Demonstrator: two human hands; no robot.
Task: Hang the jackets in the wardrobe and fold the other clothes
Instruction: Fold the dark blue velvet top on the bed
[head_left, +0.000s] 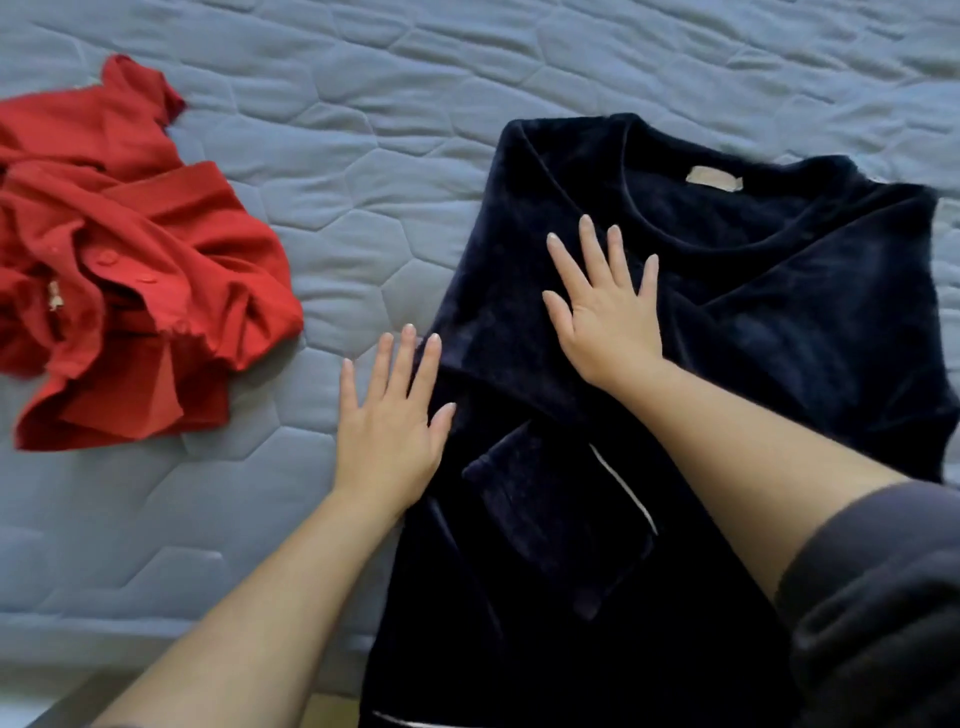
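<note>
A dark navy velvet top (779, 322) lies spread on the bed, neck opening with a beige label toward the far side, both sleeves folded in across its front. My right hand (605, 306) presses flat on the folded left part below the neckline, fingers straight and spread. My left hand (392, 431) lies flat at the top's left edge, fingertips touching the fabric and palm partly over the bed cover. A crumpled red buttoned garment (130, 270) sits in a heap to the left, apart from both hands.
Everything rests on a grey-blue quilted bed cover (363, 156) that fills the view. The bed's near edge shows at the bottom left. The navy top's lower part hangs over that near edge.
</note>
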